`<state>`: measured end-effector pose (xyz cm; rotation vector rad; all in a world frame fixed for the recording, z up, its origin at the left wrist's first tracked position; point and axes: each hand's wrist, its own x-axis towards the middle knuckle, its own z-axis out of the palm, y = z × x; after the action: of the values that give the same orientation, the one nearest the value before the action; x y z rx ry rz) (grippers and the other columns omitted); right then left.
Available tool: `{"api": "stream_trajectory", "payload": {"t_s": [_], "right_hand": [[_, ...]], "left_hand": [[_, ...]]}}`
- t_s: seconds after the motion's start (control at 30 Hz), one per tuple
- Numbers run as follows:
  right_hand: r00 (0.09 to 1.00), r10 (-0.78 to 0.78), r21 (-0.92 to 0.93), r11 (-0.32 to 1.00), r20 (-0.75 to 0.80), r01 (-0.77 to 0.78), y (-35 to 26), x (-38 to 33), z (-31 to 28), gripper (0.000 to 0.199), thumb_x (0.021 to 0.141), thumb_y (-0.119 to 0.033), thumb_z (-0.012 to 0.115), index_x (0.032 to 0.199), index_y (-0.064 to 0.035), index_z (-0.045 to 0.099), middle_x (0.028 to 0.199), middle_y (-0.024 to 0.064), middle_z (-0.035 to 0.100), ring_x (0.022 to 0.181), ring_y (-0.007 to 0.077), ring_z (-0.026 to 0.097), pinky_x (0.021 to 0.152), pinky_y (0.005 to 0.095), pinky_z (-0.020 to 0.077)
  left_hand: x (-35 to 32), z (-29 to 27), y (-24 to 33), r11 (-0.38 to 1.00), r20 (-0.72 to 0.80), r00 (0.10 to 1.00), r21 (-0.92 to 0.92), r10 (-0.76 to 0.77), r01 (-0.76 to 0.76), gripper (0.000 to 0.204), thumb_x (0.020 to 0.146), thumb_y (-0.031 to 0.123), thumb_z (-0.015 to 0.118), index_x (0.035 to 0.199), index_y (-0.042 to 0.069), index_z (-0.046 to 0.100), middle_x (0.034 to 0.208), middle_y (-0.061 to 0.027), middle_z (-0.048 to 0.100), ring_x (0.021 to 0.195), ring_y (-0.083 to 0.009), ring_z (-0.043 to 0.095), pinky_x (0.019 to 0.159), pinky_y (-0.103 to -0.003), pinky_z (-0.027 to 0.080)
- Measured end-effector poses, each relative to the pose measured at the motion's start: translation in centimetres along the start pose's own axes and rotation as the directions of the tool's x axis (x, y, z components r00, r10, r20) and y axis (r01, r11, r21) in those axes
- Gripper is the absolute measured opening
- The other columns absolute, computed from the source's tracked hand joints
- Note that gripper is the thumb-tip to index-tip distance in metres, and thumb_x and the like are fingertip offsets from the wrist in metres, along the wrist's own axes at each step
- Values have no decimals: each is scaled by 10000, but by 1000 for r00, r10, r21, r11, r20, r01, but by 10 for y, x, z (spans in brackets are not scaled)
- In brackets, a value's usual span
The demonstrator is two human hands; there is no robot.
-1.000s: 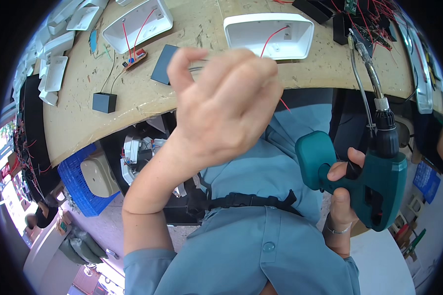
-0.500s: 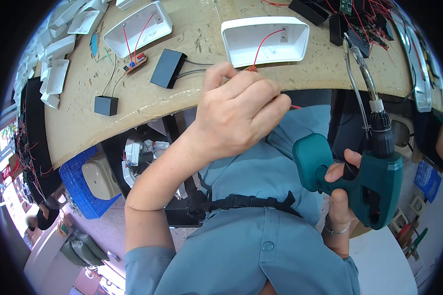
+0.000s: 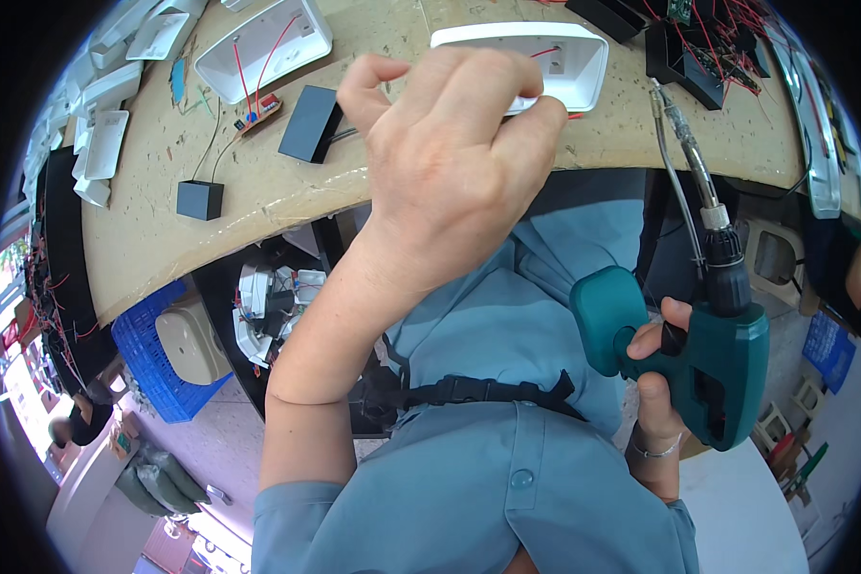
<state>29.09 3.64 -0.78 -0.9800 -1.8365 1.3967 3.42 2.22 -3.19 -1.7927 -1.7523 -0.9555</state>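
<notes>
Head view shows the left hand raised over the worktop edge, its fingers curled and touching the near rim of a white plastic housing — whether they pinch it I cannot tell. Lower right, well apart from the housing, the right hand is wrapped tight around the grip of a teal power screwdriver, bit pointing up toward the worktop — a black box lies left of the housing.
</notes>
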Motion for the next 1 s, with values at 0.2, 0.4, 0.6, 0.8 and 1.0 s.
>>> {"api": "stream_trajectory", "payload": {"t_s": [0.2, 0.4, 0.6, 0.8, 1.0], "right_hand": [[997, 16, 29, 999, 75, -18, 2, -2, -3, 584, 769, -272, 738, 1182, 61, 496, 969, 111, 621, 740, 138, 595, 686, 281, 481], [968, -36, -91, 994, 247, 60, 9, 3, -4, 551, 767, -177, 731, 1219, 26, 492, 1171, 152, 579, 800, 127, 598, 754, 285, 471], [974, 52, -109, 994, 222, -28, 4, 7, 1, 568, 754, -145, 727, 1237, 28, 483, 1185, 154, 575, 821, 116, 590, 830, 310, 452], [969, 57, -91, 995, 240, -36, 1, 12, 5, 564, 763, -118, 710, 1250, 31, 467, 1186, 159, 572, 814, 117, 584, 842, 315, 451], [972, 85, -63, 995, 221, -73, -1, 12, 4, 555, 772, -78, 687, 1260, 30, 448, 1174, 157, 568, 796, 121, 579, 816, 302, 460]], "left_hand": [[9, 50, -13, 970, -608, 792, -156, 54, -185, 134, 644, 64, 677, 772, 42, 642, 997, -94, 558, 931, -256, 529, 861, -455, 282], [10, 53, -19, 996, -579, 812, -1, 73, -90, 145, 649, 64, 679, 787, 46, 638, 1057, -112, 561, 964, -271, 523, 865, -460, 281], [22, 1, 14, 959, 121, 958, 148, -261, 242, 119, 669, 61, 667, 776, 26, 628, 1084, -142, 562, 986, -256, 518, 837, -415, 297], [25, 6, 14, 949, 98, 949, 137, -299, 285, 96, 670, 67, 657, 752, 35, 619, 1019, -101, 563, 916, -242, 515, 792, -407, 288], [9, 51, -13, 998, -393, 918, -35, -59, 49, 68, 671, 64, 641, 709, 36, 593, 992, -77, 557, 904, -228, 511, 792, -407, 279]]}}
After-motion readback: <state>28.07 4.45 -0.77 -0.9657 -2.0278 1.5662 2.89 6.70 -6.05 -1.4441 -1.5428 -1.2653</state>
